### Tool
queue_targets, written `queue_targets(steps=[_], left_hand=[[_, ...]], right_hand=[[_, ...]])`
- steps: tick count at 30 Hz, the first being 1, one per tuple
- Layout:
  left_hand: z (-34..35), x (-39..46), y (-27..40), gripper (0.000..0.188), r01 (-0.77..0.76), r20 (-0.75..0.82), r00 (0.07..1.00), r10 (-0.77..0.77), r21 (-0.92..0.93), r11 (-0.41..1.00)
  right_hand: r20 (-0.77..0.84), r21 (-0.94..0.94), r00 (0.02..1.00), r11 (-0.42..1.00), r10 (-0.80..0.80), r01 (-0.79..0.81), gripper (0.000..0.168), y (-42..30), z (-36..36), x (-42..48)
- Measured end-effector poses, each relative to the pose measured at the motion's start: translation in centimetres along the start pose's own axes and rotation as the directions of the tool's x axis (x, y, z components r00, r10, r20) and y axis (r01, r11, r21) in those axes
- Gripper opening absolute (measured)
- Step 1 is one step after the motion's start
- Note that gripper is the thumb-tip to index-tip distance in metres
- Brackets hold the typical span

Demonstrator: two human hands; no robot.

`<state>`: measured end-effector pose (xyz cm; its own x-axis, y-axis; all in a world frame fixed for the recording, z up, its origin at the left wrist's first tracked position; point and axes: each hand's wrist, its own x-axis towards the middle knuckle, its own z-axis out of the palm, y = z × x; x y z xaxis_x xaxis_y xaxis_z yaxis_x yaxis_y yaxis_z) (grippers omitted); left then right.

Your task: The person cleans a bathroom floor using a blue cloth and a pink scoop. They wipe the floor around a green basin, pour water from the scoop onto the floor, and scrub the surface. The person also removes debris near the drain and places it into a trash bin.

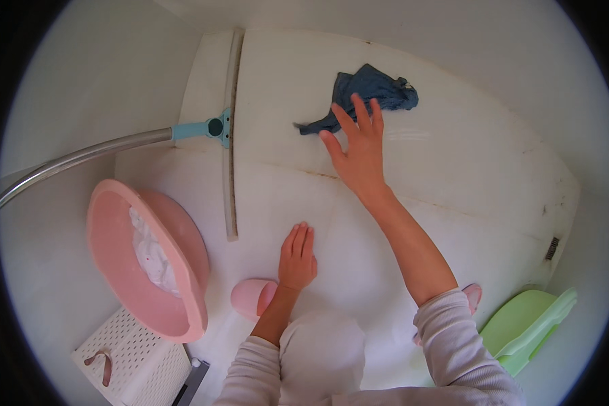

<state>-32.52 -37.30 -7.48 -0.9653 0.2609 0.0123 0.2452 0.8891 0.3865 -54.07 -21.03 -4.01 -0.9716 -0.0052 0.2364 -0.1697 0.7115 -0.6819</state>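
Note:
A dark blue cloth [373, 89] lies crumpled on the pale tiled floor [284, 147]. My right hand [358, 142] reaches out over its lower edge with fingers spread; whether the fingertips touch the cloth I cannot tell. Nothing is gripped in that hand. Nearer to me, my left hand [298, 259] is held low over or on the floor, its fingers close together and straight, and it holds nothing. A pink slipper [251, 298] sits beside my left wrist, partly hidden by it.
A floor squeegee [232, 177] with a metal pole stands at the left. Below it, a pink basin [185, 238] holds white fabric [152, 254], near a white perforated basket [127, 345]. At the right are a green basin [517, 319], part of another pink slipper [473, 298] and a floor drain [552, 248].

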Motion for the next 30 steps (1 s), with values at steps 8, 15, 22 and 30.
queue_targets(steps=[8,15,22,30], left_hand=[[0.6,0.3,0.6,0.055,-0.015,0.036,0.999,0.015,0.003,1.000],[0.0,-0.3,0.5,0.054,-0.011,0.023,1.000,0.010,0.031,0.999],[0.0,-0.2,0.4,0.053,-0.010,0.039,0.999,0.007,0.072,0.997],[0.4,0.2,0.8,0.054,-0.038,0.033,0.999,0.036,0.072,0.997]], right_hand=[[0.154,-0.172,0.950,0.939,-0.272,0.297,0.057,3.1,7.2,4.8],[0.070,-0.565,0.997,0.825,0.028,0.016,0.060,15.6,-4.5,7.6],[-0.280,-0.644,0.944,0.695,0.173,-0.319,0.061,32.0,-19.0,0.5],[-0.323,-0.568,0.832,0.610,0.452,-0.552,0.054,35.5,-23.7,1.5]])
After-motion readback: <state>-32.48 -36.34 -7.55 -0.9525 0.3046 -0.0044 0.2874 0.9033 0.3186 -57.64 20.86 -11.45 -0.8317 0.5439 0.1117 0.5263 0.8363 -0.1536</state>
